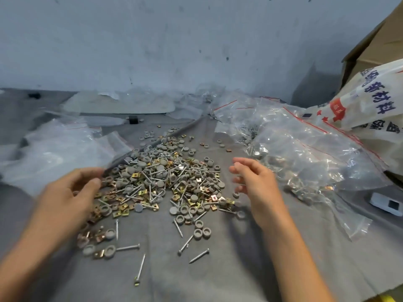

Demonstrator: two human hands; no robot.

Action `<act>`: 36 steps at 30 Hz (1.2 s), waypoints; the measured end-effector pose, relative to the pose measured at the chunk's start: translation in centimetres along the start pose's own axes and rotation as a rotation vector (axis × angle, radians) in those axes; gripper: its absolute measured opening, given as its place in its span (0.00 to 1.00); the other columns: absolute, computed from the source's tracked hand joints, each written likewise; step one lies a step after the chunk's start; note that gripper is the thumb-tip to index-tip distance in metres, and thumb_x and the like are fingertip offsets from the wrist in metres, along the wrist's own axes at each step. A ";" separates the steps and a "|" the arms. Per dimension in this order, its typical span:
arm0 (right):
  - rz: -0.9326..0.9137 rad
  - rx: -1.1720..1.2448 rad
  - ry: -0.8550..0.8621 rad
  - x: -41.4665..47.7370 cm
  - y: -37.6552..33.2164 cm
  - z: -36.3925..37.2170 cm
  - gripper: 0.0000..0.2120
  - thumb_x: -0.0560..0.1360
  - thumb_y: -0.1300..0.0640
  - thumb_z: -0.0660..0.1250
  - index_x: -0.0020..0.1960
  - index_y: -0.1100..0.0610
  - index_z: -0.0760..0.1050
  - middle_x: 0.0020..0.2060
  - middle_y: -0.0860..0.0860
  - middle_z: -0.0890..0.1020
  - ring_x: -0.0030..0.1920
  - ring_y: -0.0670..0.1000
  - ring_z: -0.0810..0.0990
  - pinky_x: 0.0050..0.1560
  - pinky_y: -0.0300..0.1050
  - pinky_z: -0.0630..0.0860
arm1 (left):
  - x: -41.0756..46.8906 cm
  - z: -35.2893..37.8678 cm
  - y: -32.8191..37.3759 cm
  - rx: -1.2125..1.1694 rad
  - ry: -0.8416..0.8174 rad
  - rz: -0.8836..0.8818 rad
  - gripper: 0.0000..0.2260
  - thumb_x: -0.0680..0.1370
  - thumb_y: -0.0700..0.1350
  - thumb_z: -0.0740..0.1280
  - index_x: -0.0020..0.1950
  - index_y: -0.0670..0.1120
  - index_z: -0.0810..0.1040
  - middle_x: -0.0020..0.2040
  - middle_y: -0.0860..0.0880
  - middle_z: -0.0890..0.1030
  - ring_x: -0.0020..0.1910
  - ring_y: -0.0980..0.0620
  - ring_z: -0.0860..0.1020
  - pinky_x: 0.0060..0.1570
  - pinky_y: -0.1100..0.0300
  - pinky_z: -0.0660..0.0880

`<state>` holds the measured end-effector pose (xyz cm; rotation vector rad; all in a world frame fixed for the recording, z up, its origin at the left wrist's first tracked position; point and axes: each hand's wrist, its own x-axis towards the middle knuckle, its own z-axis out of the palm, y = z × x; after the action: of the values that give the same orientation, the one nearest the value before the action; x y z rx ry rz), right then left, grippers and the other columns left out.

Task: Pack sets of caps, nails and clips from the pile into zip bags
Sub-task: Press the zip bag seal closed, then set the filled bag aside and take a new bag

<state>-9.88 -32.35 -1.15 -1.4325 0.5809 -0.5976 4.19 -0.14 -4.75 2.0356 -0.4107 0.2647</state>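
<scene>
Pile (161, 182), where does it lie?

In the middle of the grey cloth (218, 275), between the two hands. It is a mix of grey round caps (198, 233), silver nails (197, 256) and brass-coloured square clips (122, 212), thick at the centre. It thins toward the near edge, where single nails and caps lie apart.

And the left hand (72, 192)?

It is over the left edge of the pile, palm down, with thumb and fingers bent toward each other. The corner of a clear bag (65, 149) reaches right up to the fingertips. The hand is blurred, so I cannot tell whether it pinches that bag or only touches it.

The right hand (255, 182)?

It hovers over the right edge of the pile, with the fingers loosely curled and spread. Nothing is in them, and they point left toward the heap.

Where are the zip bags?

Flat, empty-looking ones lie in a heap on the left, and the clear bag belongs to that heap. On the right is a mound of filled zip bags (305, 153) with red seal strips, and nails and caps show through the plastic.

Anything else?

A white printed sack (370, 101) and a cardboard box (375, 40) are at the far right. A small white device (386, 203) lies on the cloth near the filled bags. A pale wall (152, 40) stands behind.
</scene>
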 end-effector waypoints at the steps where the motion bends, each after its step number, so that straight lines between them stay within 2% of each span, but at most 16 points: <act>1: -0.081 -0.148 -0.080 -0.8 0.2 1.0 0.06 0.80 0.59 0.69 0.53 0.50 0.83 0.40 0.44 0.86 0.38 0.44 0.80 0.37 0.38 0.75 | 0.3 -0.4 0.7 0.049 0.014 -0.015 0.08 0.76 0.55 0.68 0.55 0.64 0.81 0.49 0.64 0.84 0.49 0.63 0.81 0.54 0.59 0.78; 2: -0.175 -0.316 -0.141 -1.5 0.4 2.0 0.06 0.79 0.57 0.70 0.53 0.48 0.83 0.41 0.42 0.86 0.40 0.42 0.81 0.41 0.39 0.76 | 0.5 -0.9 0.8 0.093 0.033 -0.032 0.08 0.78 0.51 0.68 0.55 0.63 0.80 0.51 0.63 0.84 0.51 0.61 0.81 0.55 0.59 0.77; 4: -0.335 -0.614 -0.266 -2.8 0.9 3.8 0.07 0.79 0.53 0.70 0.56 0.45 0.81 0.44 0.39 0.85 0.45 0.39 0.82 0.49 0.42 0.77 | 1.3 -1.6 0.2 0.254 0.040 -0.056 0.11 0.80 0.45 0.67 0.61 0.56 0.81 0.60 0.55 0.83 0.59 0.52 0.80 0.61 0.54 0.74; 7: -0.404 -0.750 -0.396 -4.0 1.0 5.6 0.09 0.79 0.50 0.69 0.58 0.43 0.80 0.46 0.36 0.83 0.49 0.36 0.80 0.51 0.39 0.76 | 3.0 -1.2 0.8 0.465 0.020 -0.033 0.13 0.80 0.44 0.66 0.65 0.48 0.80 0.65 0.47 0.80 0.66 0.44 0.75 0.68 0.49 0.68; 9: -0.419 -0.752 -0.429 -4.3 1.0 6.4 0.09 0.80 0.49 0.68 0.59 0.42 0.80 0.47 0.34 0.82 0.50 0.35 0.79 0.52 0.40 0.77 | 4.8 -0.7 1.1 0.621 -0.014 -0.023 0.15 0.81 0.47 0.65 0.67 0.48 0.79 0.66 0.45 0.79 0.66 0.41 0.74 0.66 0.46 0.69; 11: -0.443 -0.783 -0.438 -4.4 1.1 6.7 0.09 0.80 0.48 0.67 0.60 0.42 0.79 0.49 0.34 0.82 0.51 0.37 0.79 0.54 0.43 0.77 | 6.6 -0.1 0.9 0.791 -0.127 -0.115 0.18 0.81 0.53 0.64 0.68 0.47 0.77 0.66 0.44 0.78 0.64 0.40 0.75 0.61 0.46 0.72; 13: -0.468 -0.824 -0.453 -4.5 1.3 6.8 0.09 0.81 0.47 0.66 0.61 0.42 0.79 0.50 0.34 0.81 0.52 0.38 0.79 0.54 0.40 0.76 | 7.8 0.0 0.3 0.850 -0.222 -0.202 0.14 0.81 0.52 0.62 0.59 0.45 0.80 0.58 0.43 0.81 0.54 0.41 0.79 0.53 0.48 0.77; 14: -0.480 -0.843 -0.463 -4.5 1.4 6.8 0.09 0.81 0.47 0.66 0.61 0.42 0.78 0.51 0.34 0.81 0.52 0.38 0.78 0.53 0.37 0.75 | 8.2 0.0 -0.3 0.816 -0.215 -0.207 0.11 0.81 0.49 0.62 0.52 0.44 0.81 0.52 0.43 0.83 0.48 0.42 0.79 0.48 0.49 0.78; 16: -0.496 -0.852 -0.470 -4.4 1.6 6.9 0.09 0.81 0.47 0.66 0.61 0.41 0.78 0.51 0.34 0.81 0.53 0.37 0.78 0.51 0.32 0.71 | 8.6 -0.3 -1.5 0.755 -0.130 -0.184 0.13 0.81 0.46 0.60 0.41 0.44 0.79 0.41 0.44 0.82 0.40 0.44 0.78 0.39 0.52 0.74; 18: -0.496 -0.840 -0.470 -4.3 1.6 6.9 0.09 0.81 0.47 0.66 0.60 0.42 0.79 0.51 0.34 0.81 0.52 0.37 0.78 0.51 0.33 0.72 | 8.9 -1.0 -2.0 0.707 -0.070 -0.178 0.17 0.83 0.48 0.58 0.36 0.45 0.76 0.37 0.45 0.79 0.39 0.42 0.77 0.37 0.53 0.68; 20: -0.493 -0.833 -0.473 -4.3 1.6 7.0 0.09 0.81 0.47 0.65 0.60 0.42 0.79 0.50 0.34 0.81 0.52 0.37 0.78 0.52 0.36 0.74 | 9.2 -1.7 -2.5 0.616 -0.032 -0.202 0.18 0.83 0.49 0.59 0.36 0.44 0.76 0.35 0.46 0.79 0.40 0.41 0.78 0.37 0.52 0.69; 24: -0.500 -0.827 -0.482 -4.4 1.8 7.1 0.08 0.81 0.48 0.65 0.59 0.42 0.79 0.49 0.34 0.81 0.51 0.35 0.78 0.49 0.31 0.71 | 10.0 -2.7 -3.4 0.237 0.115 -0.289 0.03 0.76 0.44 0.73 0.42 0.48 0.84 0.43 0.54 0.84 0.46 0.52 0.81 0.50 0.53 0.77; 27: -0.506 -0.832 -0.496 -4.5 1.8 7.2 0.07 0.80 0.47 0.65 0.57 0.42 0.79 0.48 0.33 0.80 0.51 0.34 0.77 0.49 0.32 0.70 | 10.1 -3.3 -4.0 0.028 0.142 -0.360 0.08 0.72 0.46 0.78 0.40 0.45 0.81 0.41 0.52 0.84 0.44 0.53 0.81 0.49 0.54 0.78; 30: -0.503 -0.831 -0.500 -4.4 1.8 7.2 0.07 0.80 0.46 0.64 0.57 0.42 0.79 0.48 0.33 0.80 0.51 0.35 0.77 0.50 0.38 0.73 | 10.5 -3.8 -4.2 -0.056 0.131 -0.402 0.14 0.77 0.53 0.72 0.39 0.44 0.80 0.42 0.47 0.84 0.44 0.47 0.79 0.48 0.52 0.76; 34: -0.516 -0.827 -0.501 -4.5 1.7 7.2 0.07 0.80 0.46 0.64 0.56 0.42 0.79 0.48 0.32 0.80 0.50 0.35 0.77 0.49 0.36 0.73 | 10.5 -4.3 -4.7 -0.040 0.037 -0.406 0.06 0.81 0.44 0.67 0.48 0.44 0.81 0.52 0.41 0.84 0.44 0.46 0.75 0.32 0.61 0.73; 36: -0.521 -0.815 -0.496 -4.4 1.7 7.2 0.06 0.81 0.47 0.65 0.55 0.42 0.79 0.47 0.33 0.80 0.50 0.35 0.78 0.47 0.36 0.72 | 10.3 -4.9 -3.8 0.007 0.089 -0.349 0.05 0.81 0.41 0.67 0.48 0.46 0.81 0.52 0.44 0.84 0.44 0.48 0.75 0.36 0.61 0.74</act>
<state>-8.10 -24.06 -2.42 -2.4471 0.0178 -0.3781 15.12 3.98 -1.83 2.0528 0.0042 0.1411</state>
